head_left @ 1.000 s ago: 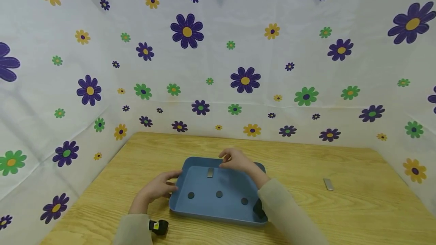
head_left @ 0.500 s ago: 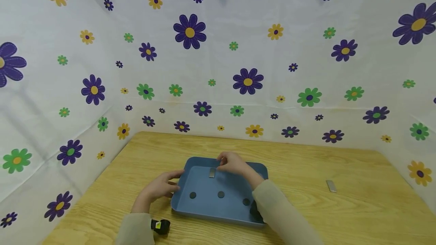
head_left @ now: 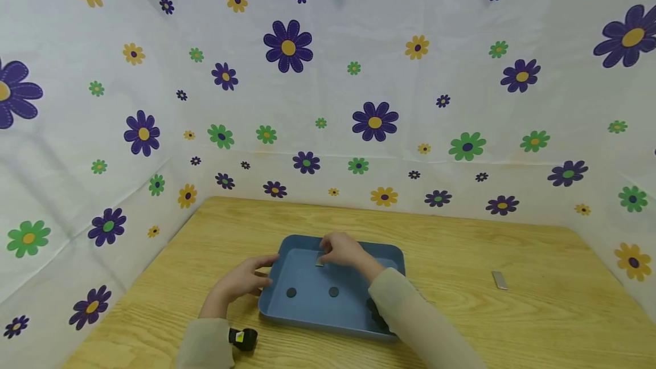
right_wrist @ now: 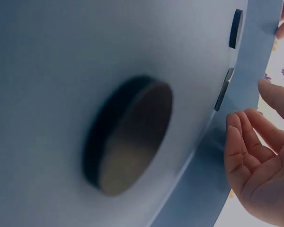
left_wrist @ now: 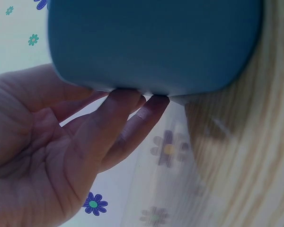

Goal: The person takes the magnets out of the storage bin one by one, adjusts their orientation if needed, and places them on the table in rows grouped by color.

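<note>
- Your right hand (head_left: 344, 249) is over the far part of the blue tray (head_left: 312, 305), fingers loosely bent, thumb held apart from them, gripping nothing that shows.
- A small metal strip (head_left: 320, 262) lies flat on the tray floor near the far wall, directly below your right fingertips and partly covered by them. Contact between fingertips and strip cannot be confirmed from the head view; the right wrist view suggests a gap.
- Your left hand (head_left: 245, 279) is at the tray's left wall, fingers relaxed and spread, fingertips touching the outer side without wrapping round it.
- Two dark discs, a left disc (head_left: 291, 292) and a middle disc (head_left: 333, 291), lie apart on the tray floor, nearer to you than the strip.
- In the right wrist view, a blurred disc (right_wrist: 128, 142) fills much of the foreground.
- A second strip (head_left: 499, 280) lies on the wooden table (head_left: 553, 312), well right of the tray.
- A flowered cloth (head_left: 328, 90) hangs behind the table.
</note>
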Tool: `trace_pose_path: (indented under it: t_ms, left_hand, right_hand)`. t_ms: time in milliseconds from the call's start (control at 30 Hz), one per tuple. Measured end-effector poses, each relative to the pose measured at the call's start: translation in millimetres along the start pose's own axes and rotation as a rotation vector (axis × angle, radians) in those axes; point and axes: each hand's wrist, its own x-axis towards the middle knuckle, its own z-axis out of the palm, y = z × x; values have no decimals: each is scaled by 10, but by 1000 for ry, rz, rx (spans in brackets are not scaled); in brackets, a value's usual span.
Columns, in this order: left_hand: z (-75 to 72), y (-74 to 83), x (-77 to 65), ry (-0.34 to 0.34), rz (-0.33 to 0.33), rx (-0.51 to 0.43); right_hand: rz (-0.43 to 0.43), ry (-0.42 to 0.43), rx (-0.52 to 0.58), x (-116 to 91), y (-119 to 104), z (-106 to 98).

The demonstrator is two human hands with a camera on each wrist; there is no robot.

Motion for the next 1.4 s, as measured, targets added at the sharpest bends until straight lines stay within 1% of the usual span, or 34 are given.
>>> trace_pose_path:
  t_ms: [167,333,433,733,967,1133,1400]
  left_hand:
    - [2,-1,7,8,-3,15]
    - [0,-14,13,10,-7,17]
    - [-3,-24,14,7,-6,16]
    - [-7,-35,16,-9,5,4]
    - [-11,-44,15,-11,8,5]
    - [-11,-48,15,-12,11,-1]
    - [-15,-40,14,-5,8,8]
  right_hand:
    - [33,-21,-88,13,-33,32]
    - [98,-56,-203,42,-43,95]
    - [121,-81,-249,46,-51,115]
    - [112,-100,-237,8,-62,116]
    - [138,-136,-231,20,-56,126]
    - [181,-176,-202,31,-51,131]
    - [194,-188,-204,35,-63,122]
